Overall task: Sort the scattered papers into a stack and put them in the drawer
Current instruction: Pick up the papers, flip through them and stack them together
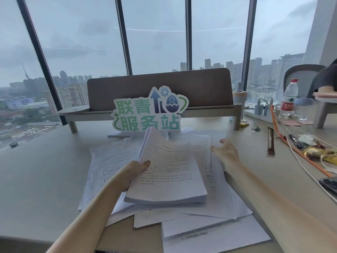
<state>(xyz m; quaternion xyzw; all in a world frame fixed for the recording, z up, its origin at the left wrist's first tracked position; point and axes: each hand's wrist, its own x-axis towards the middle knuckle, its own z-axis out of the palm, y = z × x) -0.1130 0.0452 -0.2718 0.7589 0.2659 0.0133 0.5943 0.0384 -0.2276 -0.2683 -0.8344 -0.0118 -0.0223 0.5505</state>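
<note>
A thick stack of printed papers (pixel 169 172) is lifted and tilted above the desk, its far edge curling upward. My left hand (pixel 133 172) grips the stack's left edge, thumb on top. Under and around it, several loose printed sheets (pixel 209 227) lie scattered across the beige desk (pixel 45 170). My right hand (pixel 226 152) hovers to the right of the stack over the far sheets, fingers spread and holding nothing. No drawer is in view.
A green and white cut-out sign (pixel 148 110) stands just behind the papers, before a brown desk shelf (pixel 160 88). To the right lie a water bottle (pixel 290 96), an orange cable (pixel 295 148), pens (pixel 295 141), wrappers and a phone (pixel 330 185). A seated person's arm (pixel 326 79) shows far right.
</note>
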